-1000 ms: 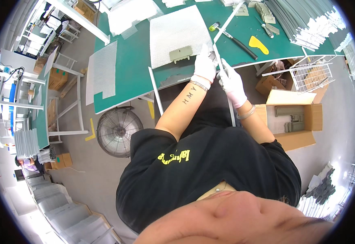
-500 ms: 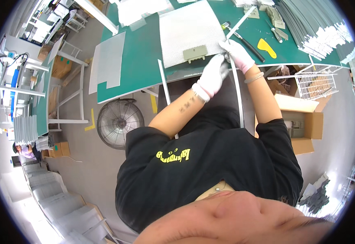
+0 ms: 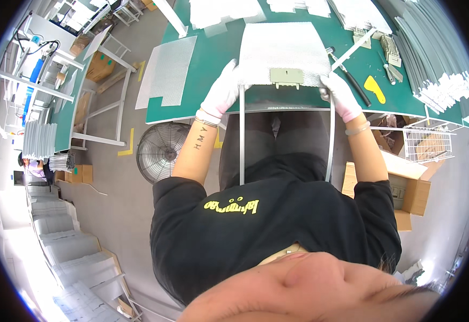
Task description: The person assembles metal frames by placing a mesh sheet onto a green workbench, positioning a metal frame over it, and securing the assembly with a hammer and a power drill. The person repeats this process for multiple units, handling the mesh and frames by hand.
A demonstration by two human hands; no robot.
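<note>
My left hand (image 3: 223, 92), in a white glove, is closed at the left edge of a white mesh sheet (image 3: 282, 45), where a pale left strip (image 3: 242, 137) begins. My gloved right hand (image 3: 340, 97) grips the top of the right strip (image 3: 331, 137) at the sheet's near right corner. Both strips run back toward my shirt, about parallel. Between my hands, a beige notched plate (image 3: 286, 76) lies on the sheet's near edge. Some of my left fingers are hidden behind the sheet and strip.
On the green table (image 3: 213, 64) are another mesh sheet (image 3: 176, 80), a hammer (image 3: 355, 80), a yellow scraper (image 3: 374, 89) and a screwdriver (image 3: 389, 74). Grey strips (image 3: 427, 48) are piled at right. A floor fan (image 3: 162, 153) and open cardboard box (image 3: 406, 196) stand below.
My left hand has left the right strip beside my right hand and moved to the sheet's left edge. The left strip has straightened alongside the right one. The whole view has shifted.
</note>
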